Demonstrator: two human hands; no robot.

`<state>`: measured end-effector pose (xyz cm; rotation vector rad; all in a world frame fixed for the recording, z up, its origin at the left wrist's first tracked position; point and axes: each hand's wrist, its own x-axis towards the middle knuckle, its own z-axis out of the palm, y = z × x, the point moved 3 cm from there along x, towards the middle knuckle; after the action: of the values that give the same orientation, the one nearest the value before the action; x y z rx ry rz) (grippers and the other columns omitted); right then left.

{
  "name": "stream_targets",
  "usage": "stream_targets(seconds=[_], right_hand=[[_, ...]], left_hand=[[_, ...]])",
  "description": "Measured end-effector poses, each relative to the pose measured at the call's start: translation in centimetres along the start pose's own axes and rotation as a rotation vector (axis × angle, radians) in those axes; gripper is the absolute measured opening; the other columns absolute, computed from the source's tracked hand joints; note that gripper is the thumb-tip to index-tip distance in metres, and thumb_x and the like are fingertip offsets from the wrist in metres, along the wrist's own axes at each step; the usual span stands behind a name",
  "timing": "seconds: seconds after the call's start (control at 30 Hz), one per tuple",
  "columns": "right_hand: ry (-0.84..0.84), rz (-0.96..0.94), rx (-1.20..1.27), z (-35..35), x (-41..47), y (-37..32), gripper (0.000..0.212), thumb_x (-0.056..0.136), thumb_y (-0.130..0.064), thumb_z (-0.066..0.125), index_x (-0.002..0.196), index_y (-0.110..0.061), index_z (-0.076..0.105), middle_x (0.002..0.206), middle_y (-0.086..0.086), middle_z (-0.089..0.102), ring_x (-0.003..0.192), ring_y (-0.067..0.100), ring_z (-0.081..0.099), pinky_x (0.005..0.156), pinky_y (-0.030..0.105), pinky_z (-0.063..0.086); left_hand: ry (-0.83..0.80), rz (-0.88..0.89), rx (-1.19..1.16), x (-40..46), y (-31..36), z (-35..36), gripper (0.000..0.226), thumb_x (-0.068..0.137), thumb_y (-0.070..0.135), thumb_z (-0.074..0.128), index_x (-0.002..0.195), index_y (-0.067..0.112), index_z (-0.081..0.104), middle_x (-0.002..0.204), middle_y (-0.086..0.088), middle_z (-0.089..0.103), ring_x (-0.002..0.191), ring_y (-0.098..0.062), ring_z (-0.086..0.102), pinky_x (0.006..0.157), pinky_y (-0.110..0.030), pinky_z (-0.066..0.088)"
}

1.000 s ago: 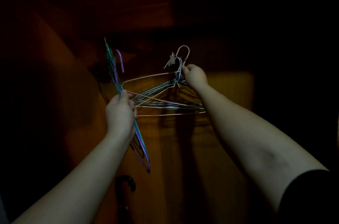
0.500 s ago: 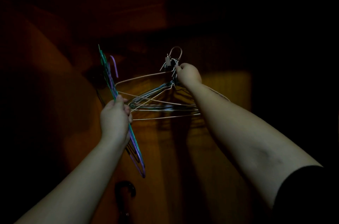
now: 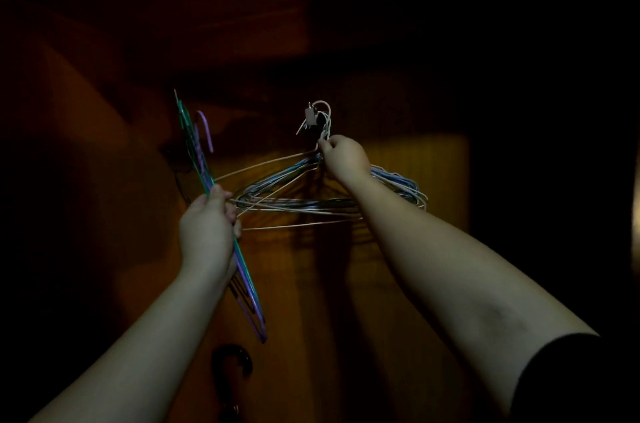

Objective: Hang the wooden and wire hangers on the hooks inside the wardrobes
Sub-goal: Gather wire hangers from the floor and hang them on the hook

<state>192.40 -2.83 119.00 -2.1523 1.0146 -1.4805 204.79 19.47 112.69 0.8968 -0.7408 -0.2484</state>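
Inside a dim wooden wardrobe, my left hand (image 3: 207,226) grips a bundle of green and purple wire hangers (image 3: 201,152), held edge-on and tilted, its lower end reaching down past my wrist. My right hand (image 3: 344,155) pinches the necks of several pale and blue wire hangers (image 3: 298,200) just below their hook tops. Those tops loop over a small metal wardrobe hook (image 3: 311,114) on the back panel. The hung hangers fan out sideways behind my right forearm.
The orange-brown back panel (image 3: 415,180) is lit only in a patch around the hangers; the sides and top are nearly black. A dark curved handle, perhaps an umbrella (image 3: 232,356), stands low at centre below my left arm.
The pale hangers' tops have settled onto the hook, with my right hand still at their necks. My left hand and its coloured bundle shifted slightly left in the view.
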Motion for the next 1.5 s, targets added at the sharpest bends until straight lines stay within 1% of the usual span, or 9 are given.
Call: stream_targets(seconds=[0.37,0.53,0.63,0.77,0.9,1.27,1.33,1.4,1.5], right_hand=[[-0.012,-0.018,-0.017,0.3,0.0,0.6,0.034,0.099,-0.043,0.046,0.105,-0.017,0.066,0.080,0.001,0.064,0.073,0.020,0.060,0.053,0.029,0.036],[-0.038,-0.014,0.016,0.6,-0.1,0.8,0.033,0.099,-0.042,0.047,0.109,-0.017,0.066,0.085,0.001,0.065,0.074,0.018,0.060,0.055,0.029,0.038],[-0.042,0.003,0.048,0.4,0.1,0.8,0.033,0.099,-0.043,0.046,0.105,-0.017,0.068,0.076,-0.001,0.063,0.067,0.017,0.058,0.052,0.028,0.037],[-0.063,0.020,0.068,0.1,0.4,0.6,0.033,0.099,-0.043,0.047,0.104,-0.017,0.067,0.076,0.001,0.065,0.068,0.020,0.062,0.058,0.034,0.047],[-0.061,-0.011,0.031,0.3,0.2,0.7,0.032,0.099,-0.042,0.047,0.108,-0.017,0.067,0.078,-0.002,0.063,0.067,0.014,0.059,0.052,0.027,0.040],[-0.036,-0.017,-0.031,0.7,0.1,1.8,0.035,0.099,-0.044,0.047,0.109,-0.017,0.068,0.078,-0.005,0.061,0.069,0.013,0.057,0.053,0.028,0.037],[-0.041,-0.021,-0.076,0.6,0.3,1.9,0.038,0.100,-0.044,0.046,0.109,-0.015,0.067,0.083,-0.002,0.060,0.079,0.017,0.058,0.060,0.030,0.041],[-0.050,-0.023,-0.170,0.7,0.4,1.8,0.042,0.101,-0.045,0.042,0.117,-0.013,0.065,0.107,0.005,0.060,0.105,0.024,0.055,0.084,0.038,0.046],[-0.077,0.015,-0.287,0.9,0.7,1.5,0.047,0.102,-0.048,0.036,0.127,-0.016,0.059,0.126,0.008,0.056,0.121,0.027,0.046,0.098,0.044,0.035]], left_hand=[[0.005,0.004,-0.016,0.2,-0.2,0.2,0.027,0.104,0.024,0.043,0.083,0.012,0.055,0.048,0.007,0.042,0.035,-0.007,0.034,0.034,-0.018,0.027],[0.011,0.004,-0.027,0.2,-0.3,0.2,0.027,0.104,0.023,0.044,0.083,0.011,0.055,0.048,0.006,0.042,0.035,-0.007,0.035,0.035,-0.018,0.028],[0.013,-0.002,-0.035,0.2,-0.2,0.2,0.027,0.104,0.023,0.044,0.083,0.011,0.055,0.050,0.004,0.041,0.035,-0.007,0.035,0.035,-0.017,0.028],[0.010,0.004,-0.021,0.4,0.1,0.1,0.026,0.104,0.024,0.044,0.084,0.011,0.055,0.052,0.004,0.041,0.036,-0.007,0.035,0.035,-0.017,0.028],[0.020,0.017,-0.004,0.4,0.4,0.0,0.026,0.104,0.024,0.043,0.085,0.011,0.055,0.055,0.002,0.041,0.038,-0.007,0.035,0.035,-0.017,0.029],[0.057,0.063,0.006,0.6,0.5,-0.9,0.028,0.105,0.025,0.042,0.082,0.013,0.055,0.049,0.006,0.041,0.035,-0.006,0.035,0.036,-0.018,0.029],[0.053,0.068,-0.006,0.5,0.6,-1.0,0.028,0.105,0.024,0.042,0.082,0.013,0.054,0.045,0.010,0.041,0.034,-0.005,0.034,0.036,-0.017,0.028],[0.050,0.060,-0.013,0.3,0.6,-1.0,0.028,0.105,0.023,0.041,0.083,0.012,0.054,0.043,0.011,0.041,0.034,-0.004,0.035,0.036,-0.017,0.028],[0.056,0.046,-0.011,0.1,0.5,-1.1,0.027,0.105,0.023,0.042,0.083,0.012,0.054,0.044,0.010,0.041,0.034,-0.004,0.035,0.035,-0.017,0.028]])
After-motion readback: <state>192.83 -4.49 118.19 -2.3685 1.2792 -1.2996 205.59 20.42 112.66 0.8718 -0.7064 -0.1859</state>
